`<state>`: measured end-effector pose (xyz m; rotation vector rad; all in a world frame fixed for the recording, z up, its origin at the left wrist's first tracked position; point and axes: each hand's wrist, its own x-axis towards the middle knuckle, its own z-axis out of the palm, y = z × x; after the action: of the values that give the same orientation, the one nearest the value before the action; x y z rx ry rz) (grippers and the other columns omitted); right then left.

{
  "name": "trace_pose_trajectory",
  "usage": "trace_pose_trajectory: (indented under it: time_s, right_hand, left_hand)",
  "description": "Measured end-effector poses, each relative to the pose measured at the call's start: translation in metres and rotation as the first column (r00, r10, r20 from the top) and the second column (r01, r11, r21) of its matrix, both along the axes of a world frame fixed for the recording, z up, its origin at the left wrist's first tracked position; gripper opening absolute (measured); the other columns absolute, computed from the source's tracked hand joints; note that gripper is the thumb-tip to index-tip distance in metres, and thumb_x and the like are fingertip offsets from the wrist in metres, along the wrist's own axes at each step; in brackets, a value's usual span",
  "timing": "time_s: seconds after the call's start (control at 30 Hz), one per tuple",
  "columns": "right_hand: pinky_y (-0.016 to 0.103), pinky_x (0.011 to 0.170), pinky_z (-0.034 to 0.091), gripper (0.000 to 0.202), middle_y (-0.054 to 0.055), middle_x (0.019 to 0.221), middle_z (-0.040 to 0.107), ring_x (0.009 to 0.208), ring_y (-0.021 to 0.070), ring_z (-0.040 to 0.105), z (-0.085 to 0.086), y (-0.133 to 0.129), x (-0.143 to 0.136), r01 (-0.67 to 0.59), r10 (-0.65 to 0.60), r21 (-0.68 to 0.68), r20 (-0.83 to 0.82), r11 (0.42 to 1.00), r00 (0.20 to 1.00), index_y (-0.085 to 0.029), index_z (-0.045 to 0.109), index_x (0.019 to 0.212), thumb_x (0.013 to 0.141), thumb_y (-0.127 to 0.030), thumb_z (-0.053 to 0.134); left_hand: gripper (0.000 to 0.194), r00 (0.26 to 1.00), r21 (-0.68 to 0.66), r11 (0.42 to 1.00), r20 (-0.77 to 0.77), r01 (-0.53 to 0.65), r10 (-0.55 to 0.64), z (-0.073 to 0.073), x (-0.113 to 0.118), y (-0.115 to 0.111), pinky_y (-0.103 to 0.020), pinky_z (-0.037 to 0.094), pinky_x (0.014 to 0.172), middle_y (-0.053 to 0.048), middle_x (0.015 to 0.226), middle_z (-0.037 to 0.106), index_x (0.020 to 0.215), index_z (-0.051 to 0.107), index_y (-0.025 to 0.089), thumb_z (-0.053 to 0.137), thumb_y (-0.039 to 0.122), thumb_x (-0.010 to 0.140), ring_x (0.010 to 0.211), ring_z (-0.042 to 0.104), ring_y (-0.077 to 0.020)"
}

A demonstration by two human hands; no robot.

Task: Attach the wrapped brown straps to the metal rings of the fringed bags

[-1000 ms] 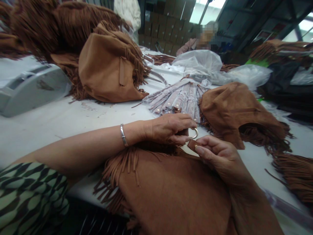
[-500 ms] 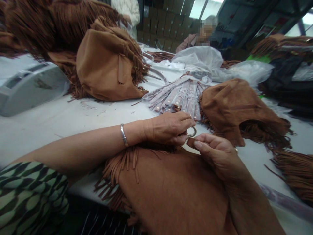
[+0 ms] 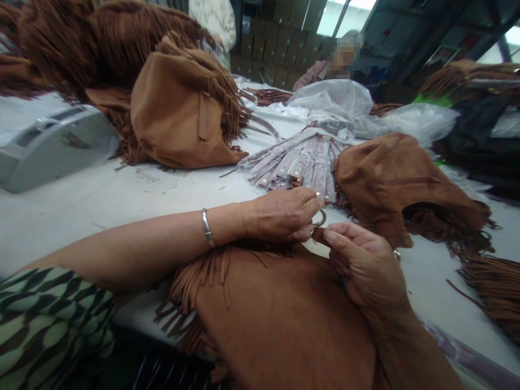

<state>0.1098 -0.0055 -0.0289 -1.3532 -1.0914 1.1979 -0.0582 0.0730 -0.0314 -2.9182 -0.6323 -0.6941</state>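
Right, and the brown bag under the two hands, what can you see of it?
The bag looks like reddish-brown suede, its visible panel plain and broad. Fringe of narrow strips spreads from its left side, partly over the white table. It lies at the near side, running out of the picture below. The left hand, at a metal ring, is above its far edge; the right hand pinches a brown tab. Whether the tab joins the bag is unclear.

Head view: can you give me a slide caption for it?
Left hand holding a metal ring, right hand pinching a brown tab, near a fringed brown bag.
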Motion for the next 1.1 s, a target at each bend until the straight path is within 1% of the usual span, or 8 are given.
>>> trace_pose_trajectory:
  time_s: [0.2, 0.3, 0.47, 0.63, 0.77, 0.93, 1.0, 1.1]
  right_hand:
    - [0.018, 0.034, 0.018, 0.024, -0.007, 0.045, 0.041, 0.036, 0.0044, 0.030, 0.001, 0.000, -0.002, 0.020, -0.020, -0.003, -0.042, 1.000, 0.999, -0.016, 0.059, 0.072, 0.067, -0.032, 0.075]
    - [0.017, 0.033, 0.018, 0.025, -0.007, 0.045, 0.041, 0.036, 0.0044, 0.030, 0.002, 0.000, -0.002, 0.007, -0.008, -0.028, -0.043, 1.000, 0.999, -0.016, 0.058, 0.072, 0.066, -0.032, 0.076]
    - [0.016, 0.032, 0.018, 0.027, -0.007, 0.043, 0.040, 0.035, 0.0034, 0.029, 0.000, 0.003, 0.001, -0.011, 0.009, -0.053, -0.045, 0.999, 0.999, -0.015, 0.058, 0.069, 0.065, -0.035, 0.077]
    - [0.016, 0.033, 0.017, 0.028, -0.008, 0.041, 0.038, 0.034, 0.0027, 0.027, -0.001, 0.004, 0.003, -0.049, 0.046, -0.095, -0.040, 0.994, 0.998, -0.015, 0.058, 0.069, 0.065, -0.035, 0.078]
    - [0.016, 0.032, 0.016, 0.029, -0.008, 0.041, 0.038, 0.034, 0.0029, 0.027, -0.001, 0.003, 0.003, -0.041, 0.040, -0.107, -0.020, 0.993, 0.999, -0.015, 0.058, 0.072, 0.065, -0.036, 0.078]
    - [0.017, 0.032, 0.017, 0.028, -0.008, 0.040, 0.038, 0.034, 0.0036, 0.027, -0.002, 0.003, 0.000, -0.027, 0.024, -0.109, -0.034, 0.994, 0.999, -0.016, 0.057, 0.070, 0.065, -0.035, 0.077]
    - [0.018, 0.032, 0.016, 0.026, -0.008, 0.040, 0.037, 0.034, 0.0043, 0.027, 0.000, 0.001, -0.003, -0.008, 0.008, -0.087, -0.001, 0.996, 1.000, -0.016, 0.057, 0.070, 0.067, -0.035, 0.074]
    - [0.019, 0.033, 0.013, 0.020, -0.007, 0.042, 0.040, 0.035, 0.0051, 0.029, 0.006, -0.004, -0.009, 0.061, -0.066, 0.030, 0.203, 0.998, 0.977, -0.015, 0.060, 0.071, 0.071, -0.032, 0.070]
  left_hand:
    - [0.026, 0.999, -0.073, 0.996, 0.005, 0.041, -0.041, 0.007, -0.003, -0.001, -0.032, 0.048, 0.075, -0.015, 0.098, 0.057, 0.105, 0.052, 0.005, 0.047, 0.022, 0.085, 0.087, 0.055, -0.0219]
    - [0.026, 0.999, -0.109, 0.994, -0.030, 0.026, -0.030, 0.010, -0.004, -0.001, -0.032, 0.048, 0.075, -0.015, 0.098, 0.058, 0.105, 0.052, 0.006, 0.047, 0.022, 0.085, 0.087, 0.056, -0.0221]
    - [0.025, 0.999, -0.073, 0.997, -0.047, -0.014, 0.010, 0.006, -0.002, 0.001, -0.033, 0.048, 0.076, -0.015, 0.100, 0.058, 0.105, 0.052, 0.007, 0.045, 0.021, 0.086, 0.090, 0.056, -0.0232]
    - [0.025, 0.996, -0.028, 0.997, -0.059, -0.073, 0.071, 0.003, 0.000, -0.002, -0.033, 0.049, 0.074, -0.016, 0.101, 0.058, 0.104, 0.053, 0.006, 0.044, 0.021, 0.086, 0.090, 0.056, -0.0242]
    - [0.025, 0.995, -0.023, 0.997, -0.071, -0.075, 0.073, 0.003, 0.000, -0.004, -0.033, 0.049, 0.072, -0.015, 0.099, 0.057, 0.104, 0.053, 0.006, 0.043, 0.022, 0.086, 0.089, 0.057, -0.0239]
    - [0.025, 0.997, -0.007, 0.999, -0.067, -0.041, 0.041, 0.003, -0.001, -0.002, -0.031, 0.048, 0.070, -0.015, 0.101, 0.057, 0.104, 0.052, 0.007, 0.043, 0.022, 0.087, 0.090, 0.056, -0.0230]
    - [0.024, 0.996, -0.010, 0.999, -0.081, -0.048, 0.047, 0.004, -0.001, -0.003, -0.030, 0.048, 0.069, -0.015, 0.101, 0.058, 0.105, 0.052, 0.007, 0.043, 0.022, 0.087, 0.089, 0.057, -0.0223]
    - [0.024, 0.990, 0.015, 0.996, -0.107, -0.090, 0.091, 0.006, -0.001, -0.006, -0.030, 0.047, 0.065, -0.015, 0.099, 0.058, 0.104, 0.052, 0.007, 0.044, 0.023, 0.087, 0.086, 0.057, -0.0227]
